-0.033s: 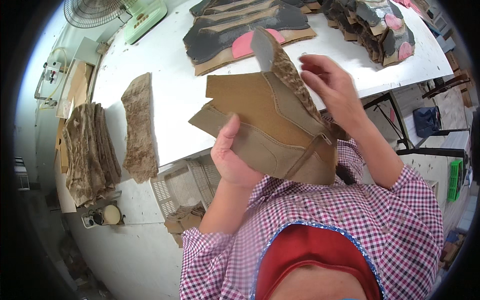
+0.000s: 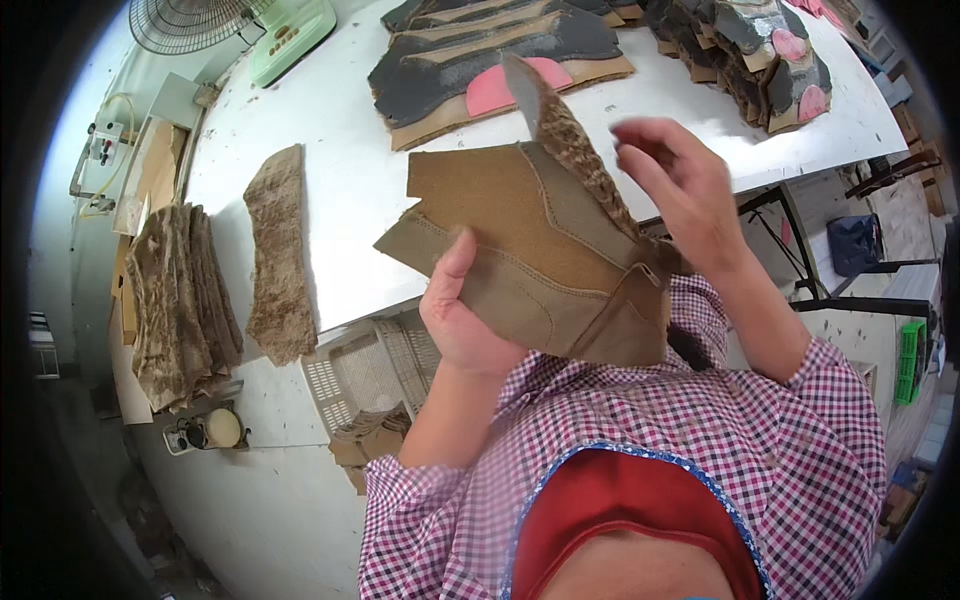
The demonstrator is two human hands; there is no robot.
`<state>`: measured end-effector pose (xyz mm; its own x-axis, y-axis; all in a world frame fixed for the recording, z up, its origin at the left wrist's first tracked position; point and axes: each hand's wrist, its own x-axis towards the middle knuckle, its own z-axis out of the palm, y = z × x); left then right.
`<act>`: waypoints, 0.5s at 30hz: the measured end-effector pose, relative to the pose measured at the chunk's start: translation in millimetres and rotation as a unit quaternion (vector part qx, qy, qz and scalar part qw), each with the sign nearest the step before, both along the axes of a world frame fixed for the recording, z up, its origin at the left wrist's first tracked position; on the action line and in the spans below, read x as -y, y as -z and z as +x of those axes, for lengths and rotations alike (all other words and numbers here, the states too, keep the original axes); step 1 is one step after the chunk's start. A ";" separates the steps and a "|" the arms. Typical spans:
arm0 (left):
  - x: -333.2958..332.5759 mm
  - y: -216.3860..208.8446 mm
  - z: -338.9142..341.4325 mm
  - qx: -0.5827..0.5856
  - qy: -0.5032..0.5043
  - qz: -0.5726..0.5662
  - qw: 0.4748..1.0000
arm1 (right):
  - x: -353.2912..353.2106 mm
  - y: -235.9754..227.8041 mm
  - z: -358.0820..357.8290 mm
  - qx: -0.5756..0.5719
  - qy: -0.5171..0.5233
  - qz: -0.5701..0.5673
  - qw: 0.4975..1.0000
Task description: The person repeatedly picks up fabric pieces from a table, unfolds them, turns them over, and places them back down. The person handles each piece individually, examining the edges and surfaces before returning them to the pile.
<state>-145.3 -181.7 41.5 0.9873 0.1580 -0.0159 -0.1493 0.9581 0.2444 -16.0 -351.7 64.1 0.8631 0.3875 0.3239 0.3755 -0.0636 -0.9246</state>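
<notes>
My left hand [image 2: 470, 325] grips a brown stitched boot upper [image 2: 520, 220] above the table's near edge. The thumb presses on its face; the other fingers are hidden behind it. A shaggy brown lining [image 2: 570, 130] stands up along the upper's right side, its smooth grey back partly showing. Just right of this lining is my right hand [image 2: 685, 185], slightly blurred, its fingers bent but apart and holding nothing. A single strip of the same shaggy lining [image 2: 277, 255] lies to the left, overhanging the table edge.
A stack of shaggy lining pieces [image 2: 180, 310] hangs over the table's left edge. Dark uppers with pink patches [image 2: 500, 45] lie across the white table [image 2: 350, 200], with another pile [image 2: 740, 60] at far right. A fan [image 2: 190, 20] stands far left; a plastic basket [image 2: 350, 375] sits below.
My right hand has shifted a little to the right, farther from the lining. The upper in my left hand has tilted slightly, and the lining's tip leans a bit differently.
</notes>
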 end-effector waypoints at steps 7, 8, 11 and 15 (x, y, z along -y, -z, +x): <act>-0.4 -5.6 -0.8 0.027 -0.006 0.004 1.000 | 7.4 -19.5 -42.3 0.236 -0.025 -0.087 0.968; 0.2 -6.7 -1.9 0.024 -0.008 0.004 1.000 | 7.9 -19.3 -40.6 0.263 -0.023 -0.094 0.960; 1.3 -9.5 -5.2 0.014 -0.019 0.014 1.000 | 8.7 -25.3 -45.3 0.288 -0.009 -0.108 0.952; 2.5 -10.4 -8.4 0.025 -0.024 0.040 0.999 | 10.8 -24.8 -50.5 0.333 0.017 -0.102 0.937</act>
